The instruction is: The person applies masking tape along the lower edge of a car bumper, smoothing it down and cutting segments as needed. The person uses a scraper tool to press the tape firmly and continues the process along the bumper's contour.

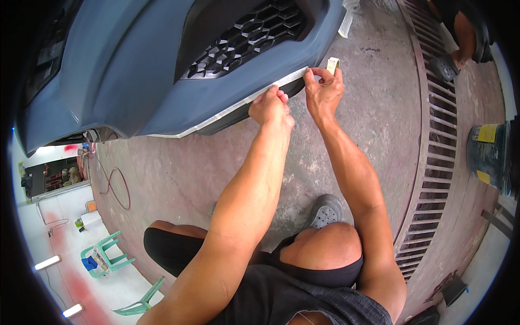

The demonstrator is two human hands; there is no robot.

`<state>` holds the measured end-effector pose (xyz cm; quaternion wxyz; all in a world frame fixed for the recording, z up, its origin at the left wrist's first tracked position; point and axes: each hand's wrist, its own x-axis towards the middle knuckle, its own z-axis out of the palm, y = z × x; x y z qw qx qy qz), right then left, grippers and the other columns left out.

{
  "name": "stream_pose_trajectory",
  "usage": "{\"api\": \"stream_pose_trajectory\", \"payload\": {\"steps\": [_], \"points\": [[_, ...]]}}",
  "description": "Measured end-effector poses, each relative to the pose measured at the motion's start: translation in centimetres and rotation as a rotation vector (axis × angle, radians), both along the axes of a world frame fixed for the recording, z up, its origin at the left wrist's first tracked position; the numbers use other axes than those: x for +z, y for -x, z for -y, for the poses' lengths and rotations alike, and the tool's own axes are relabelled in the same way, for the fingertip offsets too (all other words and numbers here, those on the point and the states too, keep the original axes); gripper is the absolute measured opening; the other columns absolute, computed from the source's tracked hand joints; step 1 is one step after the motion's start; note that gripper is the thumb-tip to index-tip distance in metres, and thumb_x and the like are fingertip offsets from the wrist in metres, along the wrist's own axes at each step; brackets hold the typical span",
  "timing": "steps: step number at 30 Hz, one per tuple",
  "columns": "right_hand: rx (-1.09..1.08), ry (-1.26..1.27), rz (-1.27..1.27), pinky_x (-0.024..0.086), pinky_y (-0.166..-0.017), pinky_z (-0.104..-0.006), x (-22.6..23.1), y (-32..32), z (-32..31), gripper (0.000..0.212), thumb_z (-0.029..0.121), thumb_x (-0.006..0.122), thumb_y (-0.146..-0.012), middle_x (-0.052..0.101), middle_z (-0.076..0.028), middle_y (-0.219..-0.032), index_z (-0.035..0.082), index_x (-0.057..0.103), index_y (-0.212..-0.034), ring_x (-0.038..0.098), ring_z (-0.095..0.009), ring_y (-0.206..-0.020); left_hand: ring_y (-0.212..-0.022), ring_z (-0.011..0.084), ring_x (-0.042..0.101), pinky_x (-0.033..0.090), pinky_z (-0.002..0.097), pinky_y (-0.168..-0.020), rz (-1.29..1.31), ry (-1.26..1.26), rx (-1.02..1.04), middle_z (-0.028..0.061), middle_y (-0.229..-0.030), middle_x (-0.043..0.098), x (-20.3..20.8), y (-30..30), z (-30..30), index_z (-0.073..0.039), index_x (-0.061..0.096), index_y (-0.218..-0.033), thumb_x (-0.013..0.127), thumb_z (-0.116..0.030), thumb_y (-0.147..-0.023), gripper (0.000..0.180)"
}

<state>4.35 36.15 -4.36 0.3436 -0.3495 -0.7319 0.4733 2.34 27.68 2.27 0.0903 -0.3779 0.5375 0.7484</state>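
Edging a blue bumper (154,100), pale tape (293,76) is clamped by the right hand (324,93); left hand (269,108) touches it, grip unclear.

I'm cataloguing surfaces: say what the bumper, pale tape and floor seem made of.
Bumper: likely plastic, satin blue-grey; smoothly moulded curves suggest it. Tape: probably paper, matte, thin, curling beside the right hand. Floor: apparently concrete, dull, stained and mottled.

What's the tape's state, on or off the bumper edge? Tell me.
On: the pale tape runs along the bumper's lower edge, up to the right hand.
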Motion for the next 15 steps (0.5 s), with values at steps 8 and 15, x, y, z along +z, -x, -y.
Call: {"api": "stream_pose_trajectory", "payload": {"steps": [8, 15], "points": [[0.009, -0.024, -0.035, 0.047, -0.067, -0.0375, 0.0, -0.28, -0.17, 0.025, 0.024, 0.078, -0.087, 0.053, -0.009, -0.087, 0.0, 0.079, -0.094, 0.056, -0.021, -0.072, -0.052, 0.0074, 0.052, 0.032, 0.0229, -0.04, 0.003, 0.022, -0.019, 0.0016, -0.071, 0.06, -0.2, 0.01, -0.18, -0.004, 0.062, -0.083, 0.067, -0.005, -0.096, 0.014], [-0.014, -0.013, -0.036, 0.048, -0.067, -0.0387, -0.04, -0.12, -0.22, 0.022, 0.021, 0.077, -0.085, 0.054, -0.011, -0.087, -0.001, 0.078, -0.091, 0.057, -0.023, -0.072, -0.052, 0.0071, 0.051, 0.032, 0.0227, -0.04, -0.004, -0.012, -0.024, 0.0019, -0.071, 0.06, -0.48, 0.2, -0.11, -0.004, 0.062, -0.084, 0.067, -0.006, -0.096, 0.013]]}}
